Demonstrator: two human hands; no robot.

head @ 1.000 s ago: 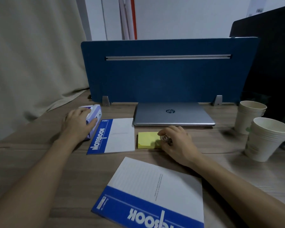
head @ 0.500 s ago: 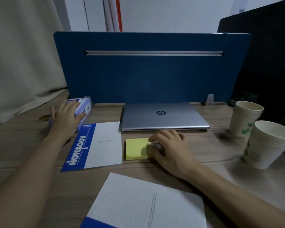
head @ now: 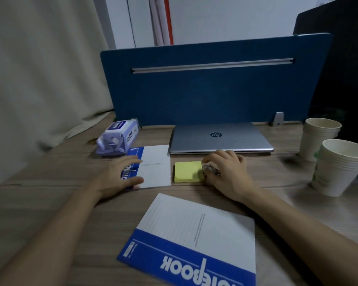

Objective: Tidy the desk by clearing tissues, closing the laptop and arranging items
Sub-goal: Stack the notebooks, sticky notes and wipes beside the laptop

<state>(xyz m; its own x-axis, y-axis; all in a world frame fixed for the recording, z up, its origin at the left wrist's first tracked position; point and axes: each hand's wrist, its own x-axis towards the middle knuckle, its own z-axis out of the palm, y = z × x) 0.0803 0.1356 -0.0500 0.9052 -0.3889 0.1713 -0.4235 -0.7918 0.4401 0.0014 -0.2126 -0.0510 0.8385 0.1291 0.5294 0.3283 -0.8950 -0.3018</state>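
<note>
At desk centre (head: 50, 166), against the blue divider (head: 215, 96): laptop (head: 221, 139) lid down, so closing looks done. Just in front, yellow sticky pad (head: 188, 171), right hand (head: 228, 174) beside and touching its right edge, fingers curled round a small shiny object (too blurred to name). Left of the pad, just apart, small notebook (head: 153, 166) lying flat, left hand (head: 118, 176) resting on its blue cover edge with fingers spread and fairly straight, gripping nothing, though motion blur hides the fine detail. Behind that, wipes pack (head: 118, 139) near the divider's left foot, untouched, free of both hands. Nearer the camera, large notebook (head: 192, 240) at an angle, well apart from the rest, title upside down. Far right, two stacks of paper cups (head: 337, 166). No loose tissues visible, so clearing judged finished or out of view. Left to do, by the look of it: squaring small notebook and pad into a row before the laptop, bringing the skewed large notebook into line, perhaps placing the small object somewhere. Roughly past halfway, arranging step in hand.
</note>
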